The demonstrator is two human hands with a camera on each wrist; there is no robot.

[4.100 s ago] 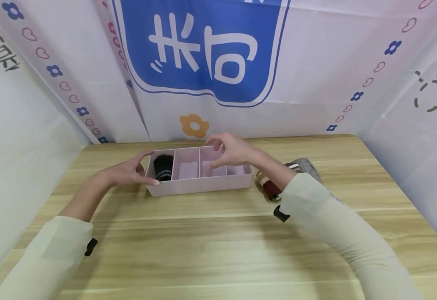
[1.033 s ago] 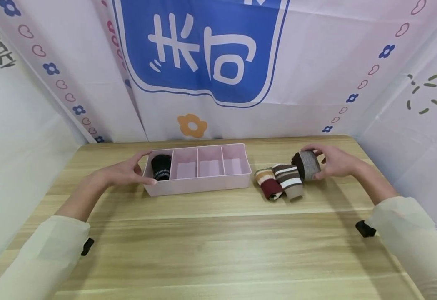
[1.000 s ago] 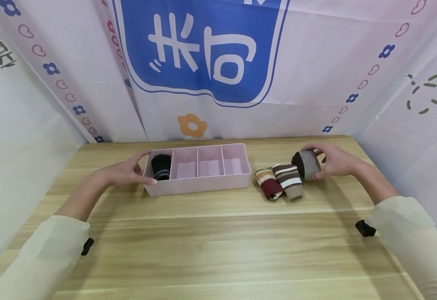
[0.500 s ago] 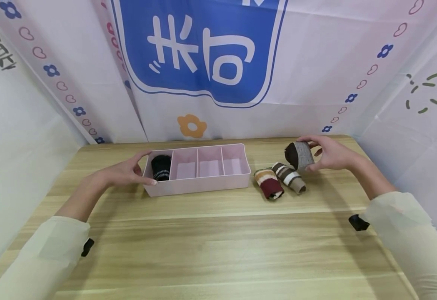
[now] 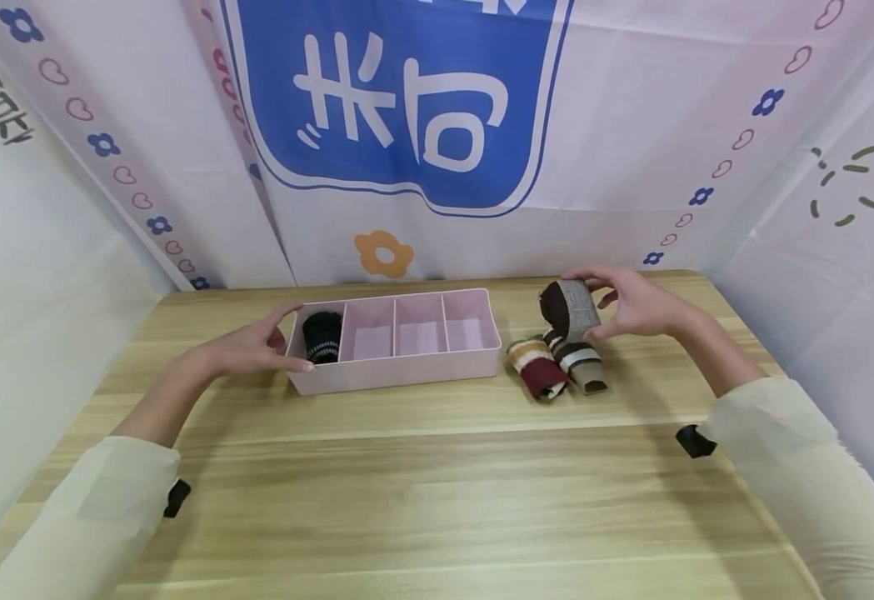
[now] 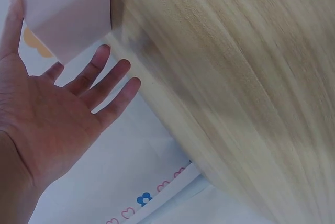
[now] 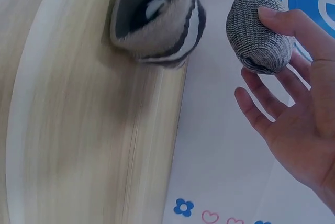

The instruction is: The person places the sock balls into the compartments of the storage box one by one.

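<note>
A pink divided storage box (image 5: 407, 368) stands on the table, a rolled black sock (image 5: 323, 337) in its leftmost compartment. My left hand (image 5: 252, 343) grips the box's left end between thumb and forefinger; its other fingers are spread off the box in the left wrist view. My right hand (image 5: 635, 304) pinches a rolled grey-and-dark-brown sock (image 5: 573, 308) between thumb and fingers, held up off the table. In the right wrist view the sock's ribbed grey end (image 7: 259, 30) shows. Just below it lies a rolled brown-and-white striped sock (image 5: 582, 367), beside a rolled maroon, tan and cream sock (image 5: 537, 368).
The wooden table (image 5: 422, 500) extends in front of the box. A printed cloth backdrop (image 5: 601, 167) rises behind the table's far edge, with cloth walls on both sides. The box's other compartments, such as the rightmost one (image 5: 470, 321), show bare pink floors.
My right hand has gone from over the box to the grey-and-brown sock, taken hold of it, lifted it and carried it left. The striped sock has shifted and turned. My left hand stays put.
</note>
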